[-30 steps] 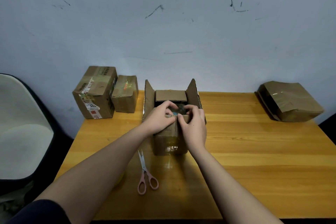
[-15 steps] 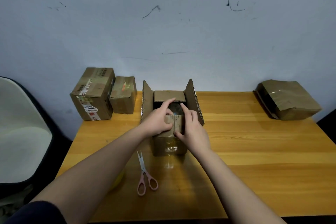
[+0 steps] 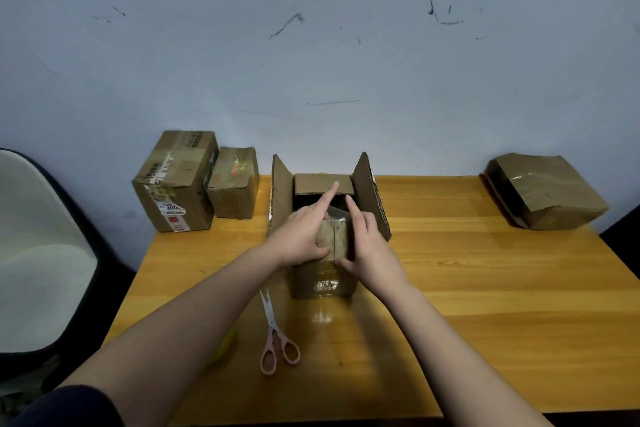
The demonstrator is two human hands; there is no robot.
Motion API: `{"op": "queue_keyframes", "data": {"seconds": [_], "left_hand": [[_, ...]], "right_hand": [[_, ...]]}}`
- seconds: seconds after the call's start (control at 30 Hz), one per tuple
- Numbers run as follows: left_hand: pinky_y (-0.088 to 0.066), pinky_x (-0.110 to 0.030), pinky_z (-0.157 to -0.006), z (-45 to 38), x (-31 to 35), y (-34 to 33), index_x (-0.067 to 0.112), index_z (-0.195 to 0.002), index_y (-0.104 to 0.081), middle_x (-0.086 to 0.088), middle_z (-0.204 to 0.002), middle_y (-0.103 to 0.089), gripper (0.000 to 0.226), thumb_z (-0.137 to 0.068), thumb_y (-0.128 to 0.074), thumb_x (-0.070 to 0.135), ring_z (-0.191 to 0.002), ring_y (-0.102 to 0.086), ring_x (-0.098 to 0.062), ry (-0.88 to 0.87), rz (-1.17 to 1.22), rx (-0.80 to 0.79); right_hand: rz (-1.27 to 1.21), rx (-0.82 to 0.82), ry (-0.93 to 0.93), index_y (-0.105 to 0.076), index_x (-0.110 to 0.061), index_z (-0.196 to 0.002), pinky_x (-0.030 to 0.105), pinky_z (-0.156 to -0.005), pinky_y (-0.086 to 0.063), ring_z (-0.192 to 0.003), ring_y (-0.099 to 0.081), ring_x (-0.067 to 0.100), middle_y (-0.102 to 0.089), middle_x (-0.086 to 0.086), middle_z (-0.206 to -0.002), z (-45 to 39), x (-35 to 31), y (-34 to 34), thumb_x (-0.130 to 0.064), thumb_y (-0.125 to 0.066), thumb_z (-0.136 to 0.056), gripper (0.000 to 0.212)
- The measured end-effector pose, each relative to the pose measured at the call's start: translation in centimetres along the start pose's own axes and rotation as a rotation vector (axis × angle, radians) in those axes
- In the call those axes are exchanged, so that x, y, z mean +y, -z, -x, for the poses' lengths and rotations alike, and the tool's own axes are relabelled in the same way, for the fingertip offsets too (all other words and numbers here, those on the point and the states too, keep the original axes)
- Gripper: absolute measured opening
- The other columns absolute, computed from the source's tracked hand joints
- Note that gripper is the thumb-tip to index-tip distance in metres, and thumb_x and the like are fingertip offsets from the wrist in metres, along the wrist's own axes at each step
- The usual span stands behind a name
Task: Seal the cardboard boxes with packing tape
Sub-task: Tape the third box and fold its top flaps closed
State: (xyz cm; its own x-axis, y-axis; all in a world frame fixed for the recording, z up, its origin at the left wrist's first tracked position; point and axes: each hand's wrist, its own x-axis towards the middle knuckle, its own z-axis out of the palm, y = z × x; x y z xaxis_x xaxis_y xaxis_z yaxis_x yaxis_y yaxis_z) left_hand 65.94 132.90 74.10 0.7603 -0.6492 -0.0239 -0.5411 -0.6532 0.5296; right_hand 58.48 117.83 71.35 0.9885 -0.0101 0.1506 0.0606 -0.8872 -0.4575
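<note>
Cardboard side flaps of the open box (image 3: 327,229) stand upright at the frame centre. From the left, the left hand (image 3: 304,236) lies flat with straight fingers on the near flap (image 3: 334,239), its index finger pointing up-frame. The right hand (image 3: 367,243) presses the same flap from the right, fingers straight. The far flap (image 3: 323,183) lies just beyond both hands; I judge that it folds next.

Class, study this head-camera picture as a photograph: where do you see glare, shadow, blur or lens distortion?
Head view: glare shines off the table just before the open box and off the tape on the flat parcel; soft shadows lie under both forearms; the wide lens makes the table edges splay outward; the chair at the left edge is dim.
</note>
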Motion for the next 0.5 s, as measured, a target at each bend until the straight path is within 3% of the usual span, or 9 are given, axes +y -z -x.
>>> {"op": "queue_keyframes", "data": {"seconds": [0.1, 0.2, 0.4, 0.5], "left_hand": [[-0.033, -0.035, -0.099, 0.4, 0.1, -0.7, 0.026, -0.150, 0.021, -0.002, -0.130, -0.051, 0.123, -0.074, -0.075, 0.041, -0.113, -0.046, -0.018, -0.037, -0.276, 0.064], [-0.034, -0.035, -0.094, 0.5, -0.2, -0.6, 0.023, -0.149, 0.022, -0.002, -0.126, -0.054, 0.124, -0.074, -0.074, 0.047, -0.111, -0.049, -0.020, -0.036, -0.371, 0.091], [-0.041, -0.035, -0.093, 0.5, 0.4, 0.2, 0.026, -0.149, 0.022, -0.008, -0.117, -0.056, 0.120, -0.079, -0.075, 0.029, -0.106, -0.051, -0.023, -0.028, -0.255, -0.028], [-0.045, -0.035, -0.089, 0.7, 0.6, 1.1, 0.027, -0.149, 0.021, -0.008, -0.108, -0.056, 0.117, -0.081, -0.074, 0.020, -0.100, -0.052, -0.022, -0.019, -0.183, -0.093]], "right_hand": [[-0.030, 0.005, -0.010, 0.000, -0.025, -0.154, 0.041, -0.074, -0.052, -0.111, -0.055, 0.028, -0.035, 0.006, -0.137, 0.0, -0.1, 0.1, -0.020, -0.078, -0.076, 0.111], [-0.096, 0.012, -0.004, -0.003, -0.025, -0.154, 0.042, -0.077, -0.051, -0.113, -0.053, 0.027, -0.036, 0.005, -0.136, 0.1, 0.1, 0.3, -0.013, -0.075, -0.078, 0.106], [-0.092, -0.021, 0.001, 0.000, -0.029, -0.154, 0.043, -0.078, -0.050, -0.110, -0.055, 0.028, -0.037, 0.004, -0.135, 0.0, 0.3, 0.6, -0.009, -0.071, -0.080, 0.105], [-0.199, -0.009, -0.038, -0.009, -0.027, -0.154, 0.036, -0.089, -0.047, -0.118, -0.051, 0.022, -0.040, 0.001, -0.138, 0.0, 0.5, 0.9, -0.004, -0.068, -0.081, 0.097]]}}
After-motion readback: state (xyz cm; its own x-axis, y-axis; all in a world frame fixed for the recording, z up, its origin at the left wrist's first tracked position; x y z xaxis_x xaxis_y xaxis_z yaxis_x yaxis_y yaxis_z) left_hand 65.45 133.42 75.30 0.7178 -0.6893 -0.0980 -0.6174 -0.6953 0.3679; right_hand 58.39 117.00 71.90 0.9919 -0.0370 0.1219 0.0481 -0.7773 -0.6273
